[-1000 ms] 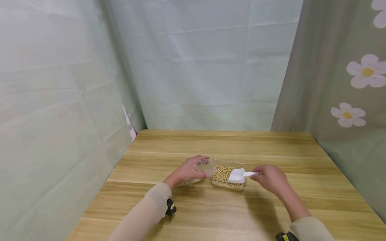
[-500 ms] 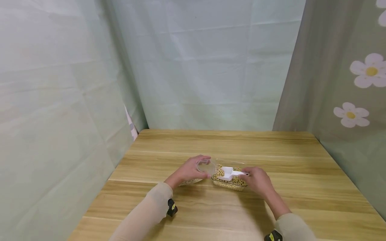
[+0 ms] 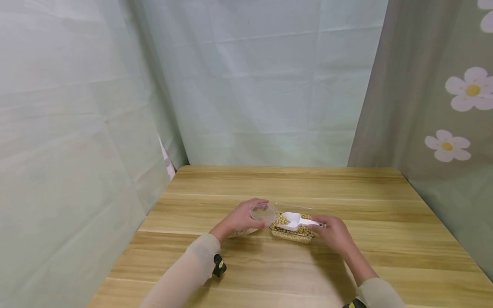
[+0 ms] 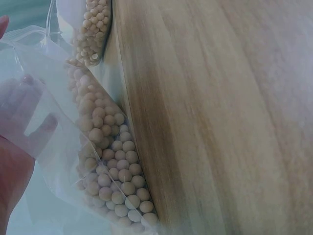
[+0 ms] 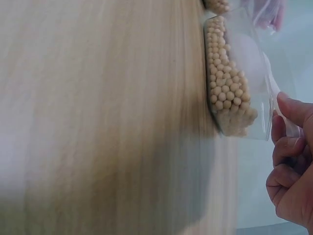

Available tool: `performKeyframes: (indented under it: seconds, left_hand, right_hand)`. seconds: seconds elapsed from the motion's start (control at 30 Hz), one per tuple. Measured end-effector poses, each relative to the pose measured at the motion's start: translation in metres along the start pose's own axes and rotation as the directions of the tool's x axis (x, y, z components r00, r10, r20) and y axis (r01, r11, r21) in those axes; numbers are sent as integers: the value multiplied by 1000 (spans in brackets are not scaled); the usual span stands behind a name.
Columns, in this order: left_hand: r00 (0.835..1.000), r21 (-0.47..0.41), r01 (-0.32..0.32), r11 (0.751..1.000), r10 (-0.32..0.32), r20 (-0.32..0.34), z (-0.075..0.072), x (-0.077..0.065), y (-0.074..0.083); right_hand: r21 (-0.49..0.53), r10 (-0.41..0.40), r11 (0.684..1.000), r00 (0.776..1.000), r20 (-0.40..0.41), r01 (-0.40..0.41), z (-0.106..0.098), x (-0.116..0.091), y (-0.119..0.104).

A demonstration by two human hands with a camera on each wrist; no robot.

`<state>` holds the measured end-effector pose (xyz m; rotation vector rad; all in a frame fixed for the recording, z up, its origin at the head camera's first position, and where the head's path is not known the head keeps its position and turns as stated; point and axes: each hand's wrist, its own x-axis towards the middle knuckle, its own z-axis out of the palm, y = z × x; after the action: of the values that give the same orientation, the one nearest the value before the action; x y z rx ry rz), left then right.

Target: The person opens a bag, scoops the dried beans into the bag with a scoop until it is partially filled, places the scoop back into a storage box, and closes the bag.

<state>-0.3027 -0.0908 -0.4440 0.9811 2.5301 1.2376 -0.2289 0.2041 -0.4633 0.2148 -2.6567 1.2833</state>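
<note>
Your left hand [image 3: 243,216] curls its fingers round the clear bag [image 4: 93,152]; on its right, your right hand [image 3: 333,232] pinches a white scoop [image 3: 292,220] in the clear soybean container [image 3: 291,237].

The cream sleeves [image 3: 182,271] carry 2 black, yellow-marked wrist devices [image 3: 219,265].

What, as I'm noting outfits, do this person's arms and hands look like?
The left sleeve and right sleeve are plain cream, ending short of the bare left hand and right hand. A small black-and-yellow device shows beside each sleeve.
</note>
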Motion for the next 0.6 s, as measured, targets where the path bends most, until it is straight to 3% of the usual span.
performKeyframes:
  seconds: [0.3,0.6]
  left_hand:
    - [1000,-11,6,1000,-7,-3,-1,0,-7]
    - [1000,-5,11,1000,-11,-10,-1,0,-6]
  right_hand:
    - [2,74,997,997,3,-74,-7,-4,6]
    - [2,92,996,996,7,-92,-28,-7,-1]
